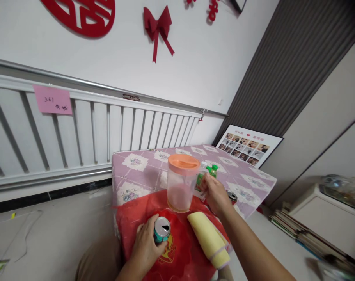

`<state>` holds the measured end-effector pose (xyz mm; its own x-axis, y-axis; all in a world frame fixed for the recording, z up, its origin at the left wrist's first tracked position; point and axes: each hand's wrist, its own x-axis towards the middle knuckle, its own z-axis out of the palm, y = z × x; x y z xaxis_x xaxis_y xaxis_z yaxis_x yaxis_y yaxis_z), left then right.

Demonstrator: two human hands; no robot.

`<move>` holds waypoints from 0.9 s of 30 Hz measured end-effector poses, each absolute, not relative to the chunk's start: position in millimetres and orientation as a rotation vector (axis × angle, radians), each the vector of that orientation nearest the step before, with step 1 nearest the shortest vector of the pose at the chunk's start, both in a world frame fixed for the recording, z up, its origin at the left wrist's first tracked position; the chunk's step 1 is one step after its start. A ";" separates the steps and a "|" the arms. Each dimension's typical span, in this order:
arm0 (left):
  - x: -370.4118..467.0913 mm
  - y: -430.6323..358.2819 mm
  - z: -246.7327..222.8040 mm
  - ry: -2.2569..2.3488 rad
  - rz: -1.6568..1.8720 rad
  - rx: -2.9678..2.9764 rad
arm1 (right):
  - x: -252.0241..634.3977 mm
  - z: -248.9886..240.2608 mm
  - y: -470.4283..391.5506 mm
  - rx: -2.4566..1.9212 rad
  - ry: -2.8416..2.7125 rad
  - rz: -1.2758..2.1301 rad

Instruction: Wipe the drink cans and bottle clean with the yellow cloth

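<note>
My left hand point(146, 242) is wrapped round a teal can point(162, 230) with an opened top, over a red tray point(177, 249). With my right hand point(214, 191) I grip the handle of a clear plastic pitcher point(180, 189) with an orange lid. The pitcher is upright, just behind the tray. A rolled yellow cloth point(208, 238) lies to the right of the tray. Behind my right hand are green-capped bottles point(213, 170), partly hidden, and a dark can point(232, 197).
The table point(154, 177) has a purple patterned cloth and a red plastic sheet at its near end. Behind it stands a white radiator point(130, 125). A photo board point(247, 146) leans beyond the far end, and a white cabinet point(326, 210) is at the right.
</note>
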<state>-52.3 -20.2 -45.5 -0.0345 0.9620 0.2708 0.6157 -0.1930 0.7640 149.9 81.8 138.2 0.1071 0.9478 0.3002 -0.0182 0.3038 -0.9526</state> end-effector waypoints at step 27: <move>-55.4 -23.5 -37.7 1.605 1.144 1.833 | 203.9 176.6 2.5 -1.504 -1.899 0.596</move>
<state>-55.4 -23.5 -37.7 -0.0194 0.9566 0.2906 0.5870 -0.2244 0.7779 203.9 2.5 176.6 -0.1444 0.9692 0.1995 0.6810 0.2436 -0.6905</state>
